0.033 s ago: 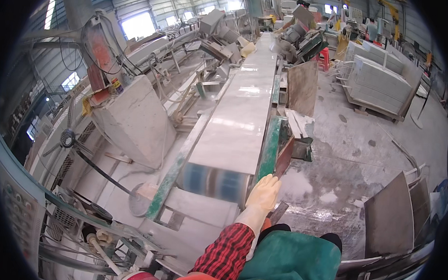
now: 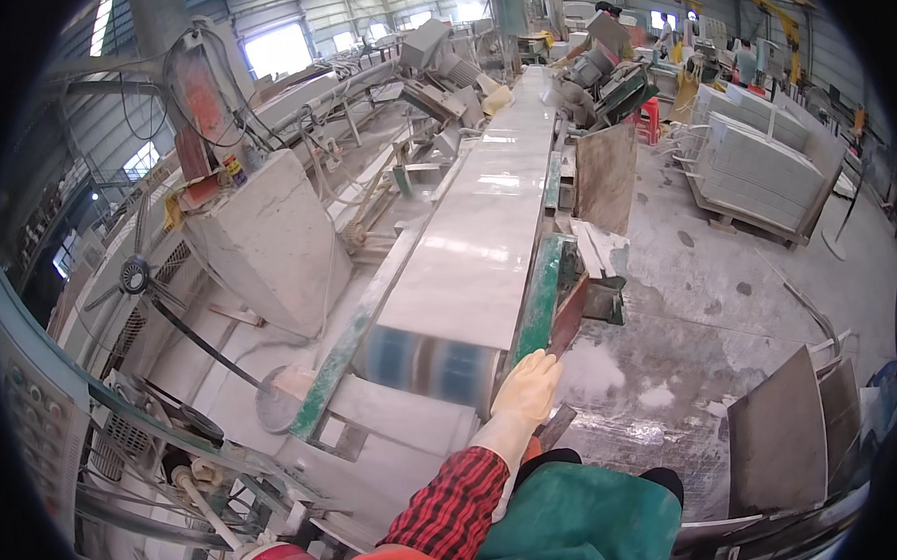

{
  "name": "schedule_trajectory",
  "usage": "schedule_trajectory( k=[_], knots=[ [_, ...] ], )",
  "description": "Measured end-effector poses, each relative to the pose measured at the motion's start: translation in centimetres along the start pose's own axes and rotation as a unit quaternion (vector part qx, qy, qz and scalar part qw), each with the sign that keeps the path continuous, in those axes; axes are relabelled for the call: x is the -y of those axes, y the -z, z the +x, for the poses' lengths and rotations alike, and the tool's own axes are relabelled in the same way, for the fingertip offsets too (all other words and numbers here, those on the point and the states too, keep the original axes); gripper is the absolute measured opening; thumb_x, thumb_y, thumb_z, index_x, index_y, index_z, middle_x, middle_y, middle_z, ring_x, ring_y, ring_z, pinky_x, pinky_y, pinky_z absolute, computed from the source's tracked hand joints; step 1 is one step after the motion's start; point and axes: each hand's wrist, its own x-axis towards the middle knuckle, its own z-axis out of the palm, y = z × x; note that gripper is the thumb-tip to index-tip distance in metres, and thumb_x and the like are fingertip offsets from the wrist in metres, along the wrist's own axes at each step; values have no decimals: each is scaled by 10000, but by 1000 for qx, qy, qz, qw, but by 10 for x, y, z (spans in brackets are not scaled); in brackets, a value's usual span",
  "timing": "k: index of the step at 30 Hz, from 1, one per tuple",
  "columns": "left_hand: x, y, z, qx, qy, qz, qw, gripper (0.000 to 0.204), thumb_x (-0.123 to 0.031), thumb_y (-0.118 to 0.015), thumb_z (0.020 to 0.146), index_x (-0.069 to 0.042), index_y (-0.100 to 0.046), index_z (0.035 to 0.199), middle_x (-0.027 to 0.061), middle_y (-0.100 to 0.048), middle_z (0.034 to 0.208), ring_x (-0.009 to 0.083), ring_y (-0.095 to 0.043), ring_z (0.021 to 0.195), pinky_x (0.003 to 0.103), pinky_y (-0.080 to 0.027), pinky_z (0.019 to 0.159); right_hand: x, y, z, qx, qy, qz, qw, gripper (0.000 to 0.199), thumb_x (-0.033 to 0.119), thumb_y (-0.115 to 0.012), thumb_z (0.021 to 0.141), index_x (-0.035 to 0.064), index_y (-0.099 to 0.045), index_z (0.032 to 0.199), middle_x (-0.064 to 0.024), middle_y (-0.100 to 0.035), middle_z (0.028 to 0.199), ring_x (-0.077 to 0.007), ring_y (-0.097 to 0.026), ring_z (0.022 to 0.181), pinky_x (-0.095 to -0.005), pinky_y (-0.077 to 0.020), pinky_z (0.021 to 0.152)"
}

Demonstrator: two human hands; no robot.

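My left hand [image 2: 526, 386], in a pale yellow rubber glove below a red checked sleeve [image 2: 447, 508], rests at the near right corner of a conveyor. Its fingers lie together and bend over the end of the green frame rail [image 2: 539, 299]; the fingertips are hidden. Just left of the hand is the blue-banded end roller [image 2: 430, 364], blurred in its surface. The wet, pale belt [image 2: 469, 266] runs away from it into the distance. My right hand is out of view. A green apron [image 2: 583, 521] covers my lap.
Tilted motor units [image 2: 603, 72] flank the belt's far end, where people work. A large pale stone block [image 2: 270, 242] stands left, near a black handwheel [image 2: 134, 276]. Button panel [image 2: 40, 412] lies lower left. Stacked slabs [image 2: 759, 158] and leaning boards [image 2: 780, 430] stand right.
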Motion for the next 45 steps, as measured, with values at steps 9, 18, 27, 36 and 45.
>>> schedule_trajectory(
  k=[9, 18, 27, 36, 45],
  knots=[
    [-4, 3, -2, -34, -8, -6, 999, 194, -97, -553, 850, -31, -633, 1013, 141, -626, 1138, 338, -538, 1235, 419, -411, 1085, -13, -72, -21, 25, -51, 0, 998, 481, 414, -627, 961, 66, -621, 1292, -212, -634, 1223, -323, -672, 954, -453, -564, 748],
    [-3, 3, -7, -55, -15, -12, 998, 126, -90, -548, 842, -54, -619, 940, 119, -625, 1078, 331, -557, 1182, 415, -427, 1057, -18, -92, 10, 152, -286, 322, 890, 550, 449, -633, 955, 15, -614, 1292, -227, -651, 1202, -366, -633, 1046, -437, -544, 866],
    [6, -7, -14, -60, 9, -38, 997, 159, -90, -543, 865, -51, -622, 998, 136, -632, 1119, 368, -549, 1216, 433, -424, 1074, 9, -1, 50, 317, -400, 463, 725, 433, 367, -618, 961, -9, -692, 1164, -182, -696, 1058, -309, -633, 976, -397, -507, 905],
    [3, 1, -9, -39, 54, -99, 993, 251, -136, -644, 833, -44, -637, 1066, 151, -639, 1144, 390, -554, 1173, 449, -442, 1033, 0, 7, 43, 82, -482, 719, 495, 401, 282, -627, 972, -15, -636, 1241, -211, -673, 1120, -339, -638, 990, -413, -530, 917],
    [-165, -77, 39, 83, 126, -575, 804, 707, -339, -628, 967, -42, -324, 1533, 201, -520, 1439, 360, -542, 1291, 416, -496, 1028, 146, 58, 179, 86, -76, 800, 589, 959, -29, -763, 546, -4, -448, 1452, -142, -509, 1414, -302, -484, 1315, -398, -380, 1106]
  ],
)
